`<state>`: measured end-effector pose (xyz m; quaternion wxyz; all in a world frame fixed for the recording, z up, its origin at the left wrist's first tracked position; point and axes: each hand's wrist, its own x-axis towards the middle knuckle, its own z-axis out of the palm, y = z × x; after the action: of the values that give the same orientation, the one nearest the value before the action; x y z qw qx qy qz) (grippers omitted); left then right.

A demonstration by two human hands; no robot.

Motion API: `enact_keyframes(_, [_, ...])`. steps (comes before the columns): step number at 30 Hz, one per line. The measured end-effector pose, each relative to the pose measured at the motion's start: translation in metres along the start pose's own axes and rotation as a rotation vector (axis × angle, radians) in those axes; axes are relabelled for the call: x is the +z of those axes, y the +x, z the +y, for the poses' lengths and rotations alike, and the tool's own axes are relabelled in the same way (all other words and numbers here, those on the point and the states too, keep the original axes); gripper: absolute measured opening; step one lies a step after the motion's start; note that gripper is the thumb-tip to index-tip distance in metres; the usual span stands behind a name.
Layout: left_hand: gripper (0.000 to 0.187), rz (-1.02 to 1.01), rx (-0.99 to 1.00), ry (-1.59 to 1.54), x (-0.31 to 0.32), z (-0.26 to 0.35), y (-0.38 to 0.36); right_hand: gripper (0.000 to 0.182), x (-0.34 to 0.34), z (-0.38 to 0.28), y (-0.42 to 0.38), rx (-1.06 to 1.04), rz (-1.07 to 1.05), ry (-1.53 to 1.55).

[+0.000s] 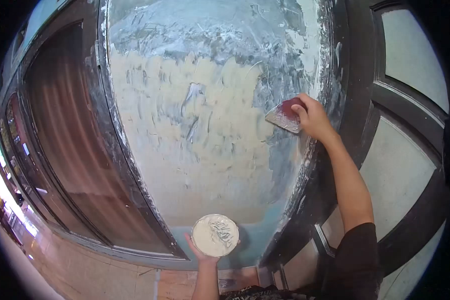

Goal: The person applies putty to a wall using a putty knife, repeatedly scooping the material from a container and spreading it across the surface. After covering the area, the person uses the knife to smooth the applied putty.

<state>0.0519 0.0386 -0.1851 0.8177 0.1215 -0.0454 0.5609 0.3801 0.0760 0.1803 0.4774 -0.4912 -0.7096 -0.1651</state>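
Observation:
My right hand [312,117] grips a dark red putty scraper [286,114], its blade edge smeared with pale putty and held close to the right side of the wall panel. Low in front of me, my left hand [200,250] supports a round tub of cream putty [207,237], fingers curled round its side and underneath. The putty's surface is scooped and ridged on its right half. A cream layer of putty [220,115] covers the middle of the blue-grey wall [185,20], with streaks and thin patches where the blue shows through.
Dark wooden frames with white smears border the wall on both sides. To the left is a glazed window [70,115] with a brownish curtain behind it. A dark panelled door [400,135] stands at the right. Tiled floor [95,265] lies below.

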Motion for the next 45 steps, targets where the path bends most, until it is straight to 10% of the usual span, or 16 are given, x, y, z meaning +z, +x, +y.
enact_keyframes(4, [0.102,0.041,0.022,0.037,0.011,0.000,0.000,0.014,0.002,-0.035,-0.020,-0.034,-0.233,0.147])
enact_keyframes(9, [0.105,-0.013,0.034,0.075,0.063,0.010,0.010,0.037,0.042,-0.079,-0.067,-0.620,-0.524,-0.075])
enact_keyframes(18, [0.093,-0.107,0.269,0.146,0.114,0.030,0.018,0.019,0.063,-0.113,-0.106,-1.006,-0.417,-0.161])
enact_keyframes(45, [0.098,-0.065,0.314,0.177,0.128,0.026,0.013,0.026,0.061,-0.111,-0.108,-0.848,-0.241,-0.278])
